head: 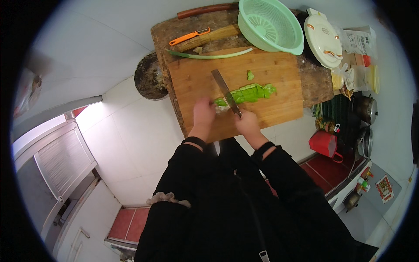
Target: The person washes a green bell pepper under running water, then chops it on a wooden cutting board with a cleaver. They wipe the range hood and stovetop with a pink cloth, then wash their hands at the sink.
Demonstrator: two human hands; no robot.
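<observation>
My right hand [247,122] grips the handle of a kitchen knife [224,86], a cleaver seen nearly edge-on. Its blade crosses a green pepper [250,94], which lies in a row of cut pieces on the wooden cutting board [278,75]. At the row's left end, the fingers of my left hand [203,111] hold the uncut tip, close beside the blade; they are slightly blurred. One loose green piece [250,75] sits above the row. Along the board's far edge lies a long scallion [212,56], its white end to the right.
Behind the board are an orange peeler [189,36], a ridged brown length [209,37] and a mint-green colander [271,26]. A white lidded pot [323,41] stands at the right. Left of the worn wooden table [316,82] is a round bin [149,78]. A red bag [323,143] rests farther right.
</observation>
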